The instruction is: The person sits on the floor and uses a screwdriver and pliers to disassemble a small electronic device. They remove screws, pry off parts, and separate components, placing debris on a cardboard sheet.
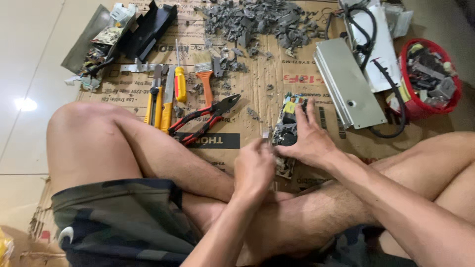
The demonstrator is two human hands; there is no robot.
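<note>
A person sits cross-legged on a flattened brown cardboard sheet (257, 69), and the green, component-crowded circuit board (287, 129) lies on it near its front edge, just ahead of the shins. The right hand (309, 141) lies spread over the board, pressing it down rather than closing round it. The left hand (255, 165) is curled at the board's near left corner; it seems to pinch a small part or tool there, though what it grips I cannot tell. Much looks done already: a heap of grey broken fragments (257, 22) covers the sheet's far edge, an emptied silver metal casing (346, 84) lies toward the right edge, and a red bucket of salvaged parts (430, 76) stands beyond it. The board still carries most components. Red-handled pliers (205, 118) lie unused left of the board.
</note>
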